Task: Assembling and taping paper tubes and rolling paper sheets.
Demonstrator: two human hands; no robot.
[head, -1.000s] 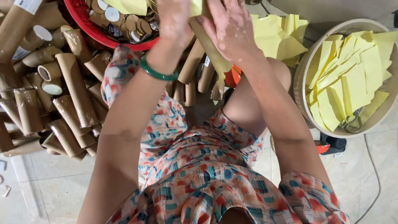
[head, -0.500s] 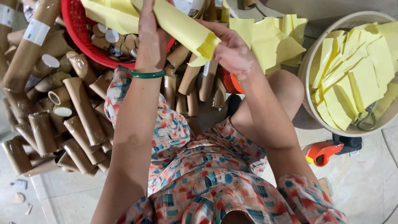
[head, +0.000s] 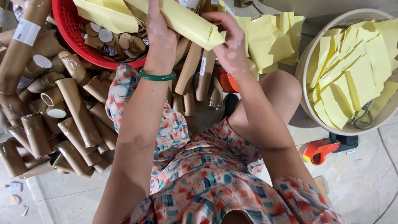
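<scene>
Pale, glossy floor tiles (head: 365,182) with thin grout lines, evenly lit, perhaps by daylight

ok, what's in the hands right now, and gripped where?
Both hands hold one yellow paper-wrapped tube. The left hand grips around its middle; the right hand pinches the folded paper at its lower end.

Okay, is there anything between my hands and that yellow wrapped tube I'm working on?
Nothing visible: the left hand grips the yellow wrapped tube directly, and the right hand touches its folded end.
</scene>
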